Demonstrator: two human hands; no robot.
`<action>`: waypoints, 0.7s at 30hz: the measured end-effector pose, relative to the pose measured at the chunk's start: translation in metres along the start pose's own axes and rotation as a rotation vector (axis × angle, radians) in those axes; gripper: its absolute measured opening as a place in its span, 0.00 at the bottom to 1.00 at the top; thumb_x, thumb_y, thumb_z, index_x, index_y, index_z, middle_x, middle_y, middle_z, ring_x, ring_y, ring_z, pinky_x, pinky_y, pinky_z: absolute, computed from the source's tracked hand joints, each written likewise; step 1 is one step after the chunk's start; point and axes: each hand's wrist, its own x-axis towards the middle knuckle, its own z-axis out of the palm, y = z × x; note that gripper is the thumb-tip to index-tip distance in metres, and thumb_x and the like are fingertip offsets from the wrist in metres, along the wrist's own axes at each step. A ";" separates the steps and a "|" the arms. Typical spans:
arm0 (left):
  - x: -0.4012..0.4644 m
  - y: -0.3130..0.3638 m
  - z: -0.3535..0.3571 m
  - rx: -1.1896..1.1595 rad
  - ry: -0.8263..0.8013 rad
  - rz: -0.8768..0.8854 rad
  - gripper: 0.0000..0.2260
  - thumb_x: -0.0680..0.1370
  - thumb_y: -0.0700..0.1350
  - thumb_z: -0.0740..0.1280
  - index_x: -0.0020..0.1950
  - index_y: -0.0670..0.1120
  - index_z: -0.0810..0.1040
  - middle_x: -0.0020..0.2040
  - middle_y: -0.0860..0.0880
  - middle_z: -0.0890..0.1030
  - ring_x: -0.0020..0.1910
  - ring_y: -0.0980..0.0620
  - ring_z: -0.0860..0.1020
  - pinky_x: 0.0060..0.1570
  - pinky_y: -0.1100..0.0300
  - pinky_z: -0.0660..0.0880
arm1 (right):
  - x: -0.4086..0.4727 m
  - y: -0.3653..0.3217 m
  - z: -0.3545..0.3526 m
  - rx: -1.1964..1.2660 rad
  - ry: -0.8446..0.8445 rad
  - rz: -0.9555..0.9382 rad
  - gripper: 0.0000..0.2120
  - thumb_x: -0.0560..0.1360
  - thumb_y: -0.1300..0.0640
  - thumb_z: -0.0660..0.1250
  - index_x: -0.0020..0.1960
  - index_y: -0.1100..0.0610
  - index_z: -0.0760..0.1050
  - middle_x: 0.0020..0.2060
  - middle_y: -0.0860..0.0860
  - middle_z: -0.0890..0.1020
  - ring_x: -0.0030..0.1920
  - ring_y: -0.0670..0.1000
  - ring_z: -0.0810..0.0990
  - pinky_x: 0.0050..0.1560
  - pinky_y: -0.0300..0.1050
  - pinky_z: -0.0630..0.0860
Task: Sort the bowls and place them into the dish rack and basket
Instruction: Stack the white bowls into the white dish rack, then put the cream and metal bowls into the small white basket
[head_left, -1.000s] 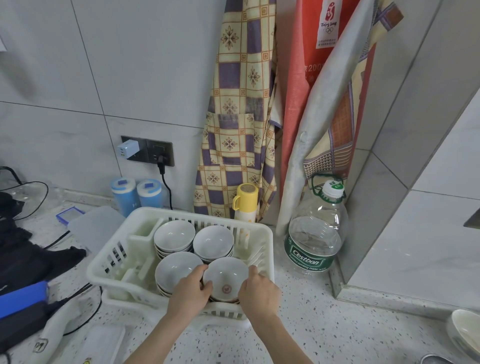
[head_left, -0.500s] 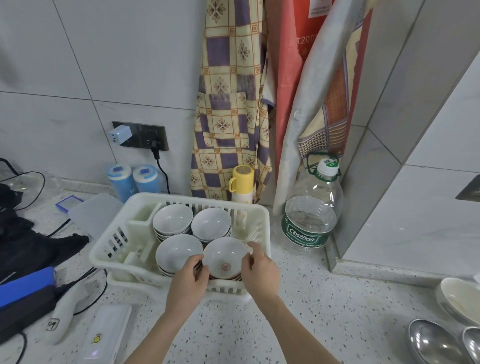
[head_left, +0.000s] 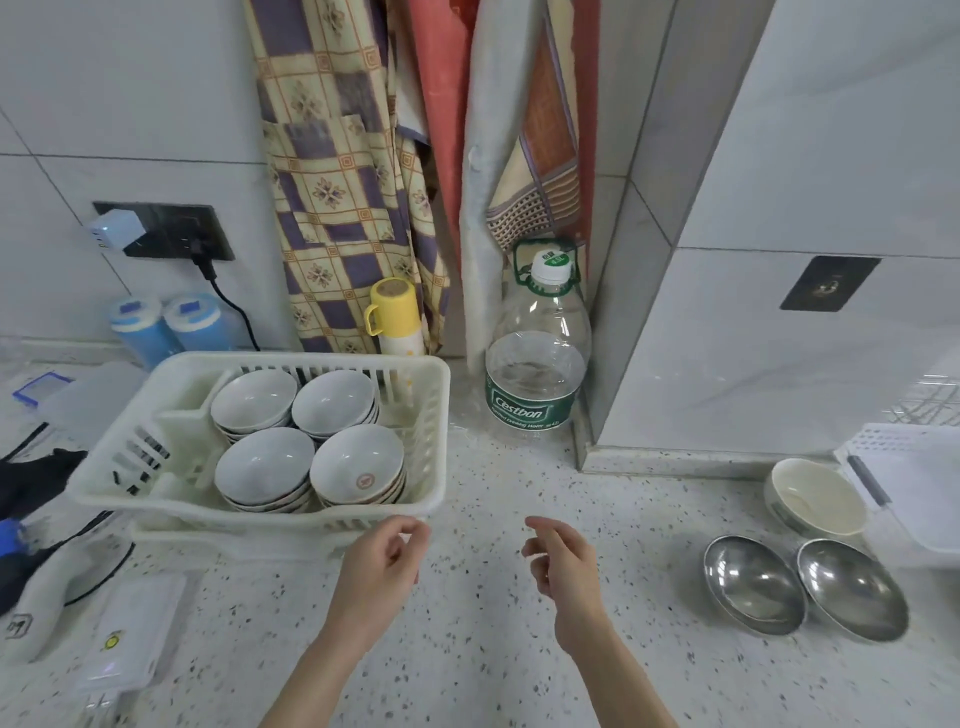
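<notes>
Hands (head_left: 382, 558) have left the bowls (head_left: 358, 465), now empty.

We see four stacks of white ceramic bowls (head_left: 311, 441) in the white plastic dish basket (head_left: 434, 395) at ten o'clock; two round steel bowls (head_left: 802, 587) lie side by side at three o'clock, the cream ceramic bowl (head_left: 815, 499) behind them.

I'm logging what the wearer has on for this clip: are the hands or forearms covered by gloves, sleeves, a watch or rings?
Nothing shows on either. The left hand and right hand are bare, with no gloves, rings or watch visible. Both forearms are uncovered down to the bottom edge of the picture, so no sleeve reaches into view.
</notes>
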 end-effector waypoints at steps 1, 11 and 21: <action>-0.004 0.003 0.013 0.016 -0.015 0.000 0.06 0.79 0.53 0.66 0.44 0.55 0.80 0.27 0.50 0.77 0.26 0.59 0.73 0.28 0.66 0.69 | -0.003 0.004 -0.017 -0.006 0.013 0.034 0.09 0.80 0.60 0.63 0.50 0.56 0.82 0.30 0.51 0.80 0.23 0.47 0.67 0.24 0.37 0.62; -0.058 0.052 0.215 -0.069 0.000 -0.134 0.07 0.80 0.48 0.67 0.44 0.49 0.81 0.27 0.50 0.78 0.24 0.59 0.73 0.27 0.69 0.68 | -0.006 -0.007 -0.214 -0.183 -0.029 0.132 0.10 0.78 0.62 0.60 0.49 0.58 0.81 0.29 0.48 0.82 0.26 0.46 0.70 0.25 0.36 0.62; -0.135 0.108 0.373 -0.084 -0.307 -0.186 0.07 0.80 0.48 0.67 0.44 0.49 0.82 0.27 0.51 0.79 0.27 0.61 0.75 0.31 0.68 0.71 | -0.030 -0.027 -0.382 -0.199 0.177 0.126 0.10 0.79 0.60 0.60 0.50 0.55 0.81 0.35 0.51 0.84 0.32 0.48 0.73 0.30 0.39 0.67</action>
